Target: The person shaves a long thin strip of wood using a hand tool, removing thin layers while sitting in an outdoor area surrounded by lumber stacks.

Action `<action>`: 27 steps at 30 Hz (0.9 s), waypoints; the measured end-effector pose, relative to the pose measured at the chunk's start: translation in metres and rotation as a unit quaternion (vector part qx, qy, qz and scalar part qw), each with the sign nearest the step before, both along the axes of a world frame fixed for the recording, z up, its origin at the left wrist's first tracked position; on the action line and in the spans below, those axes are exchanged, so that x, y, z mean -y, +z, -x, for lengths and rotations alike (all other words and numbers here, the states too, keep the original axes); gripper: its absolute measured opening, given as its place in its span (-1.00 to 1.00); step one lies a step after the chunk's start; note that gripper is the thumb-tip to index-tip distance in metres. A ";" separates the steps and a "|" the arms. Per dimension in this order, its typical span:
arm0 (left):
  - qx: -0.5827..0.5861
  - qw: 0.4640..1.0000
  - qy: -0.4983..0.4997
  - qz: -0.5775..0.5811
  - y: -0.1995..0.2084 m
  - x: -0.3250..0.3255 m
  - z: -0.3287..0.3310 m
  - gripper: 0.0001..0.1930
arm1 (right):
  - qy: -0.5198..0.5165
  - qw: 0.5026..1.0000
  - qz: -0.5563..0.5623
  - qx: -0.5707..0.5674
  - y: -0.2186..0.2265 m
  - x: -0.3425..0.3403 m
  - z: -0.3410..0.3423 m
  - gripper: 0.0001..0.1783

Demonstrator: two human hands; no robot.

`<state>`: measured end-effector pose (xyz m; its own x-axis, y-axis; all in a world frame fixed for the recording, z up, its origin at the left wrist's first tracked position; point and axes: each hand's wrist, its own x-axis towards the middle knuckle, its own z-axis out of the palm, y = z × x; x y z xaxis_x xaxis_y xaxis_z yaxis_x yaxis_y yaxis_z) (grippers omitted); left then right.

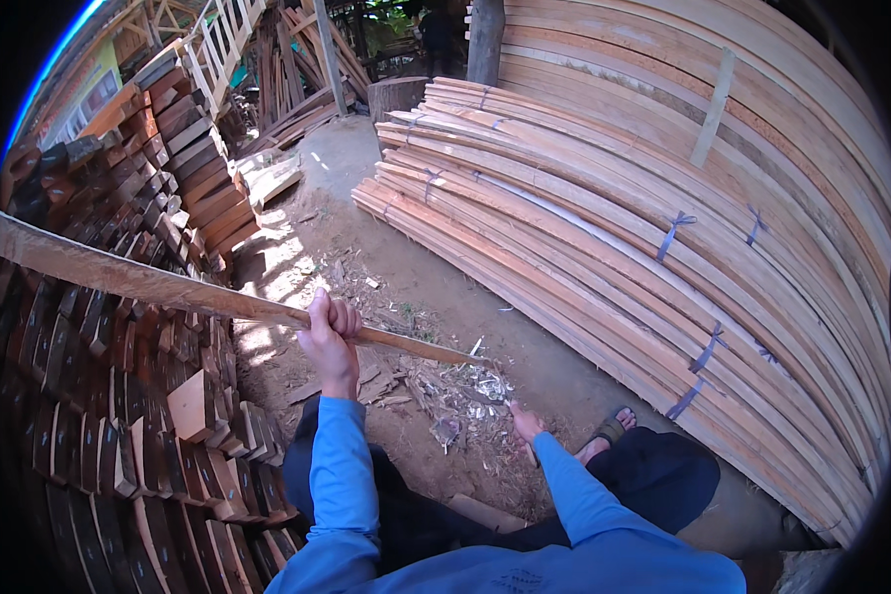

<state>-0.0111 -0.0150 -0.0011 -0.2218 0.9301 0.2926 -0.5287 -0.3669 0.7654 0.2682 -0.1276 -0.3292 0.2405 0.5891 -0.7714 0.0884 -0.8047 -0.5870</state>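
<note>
Holds a long board in the left hand, with fingers wrapped around the narrow width and thumb lifted by the upper edge. Grips toward the lower right end, perhaps to steady that end while letting the longer stretch reach leftward, across the stacked timber. Slopes down to the right, ending above or against the ground; cannot tell which. Holds the right hand low, near the board's lower end and beside the wood scraps; cannot tell how far closed, or whether around anything.

Looks thin, narrow and brown, with paler, rough-seeming patches along the face and a gentle bend, possibly owed partly to the lens.

Find bundles of strips lying lengthwise to the right, bound with blue-grey ties, presumably to stop loose lengths from sliding apart. See also a pale slat standing against tall planks, perhaps to brace them.
</note>
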 end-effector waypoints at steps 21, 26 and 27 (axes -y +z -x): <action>-0.036 0.999 -0.013 -0.019 0.004 0.004 -0.003 -0.56 | -0.003 0.997 0.046 0.068 0.016 0.014 0.016 -0.18; -0.024 1.000 -0.015 -0.011 0.003 0.005 -0.016 -0.56 | 0.066 0.993 -0.001 0.094 0.018 0.025 0.009 -0.19; -0.025 1.000 -0.015 -0.012 0.004 0.006 -0.020 -0.56 | 0.078 0.987 -0.022 0.138 -0.002 0.026 0.006 -0.16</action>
<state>0.0086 -0.0209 0.0030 -0.1795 0.9286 0.3248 -0.5011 -0.3704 0.7821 0.2627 -0.1532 -0.3315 0.3409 0.6674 -0.6621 0.3711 -0.7426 -0.5575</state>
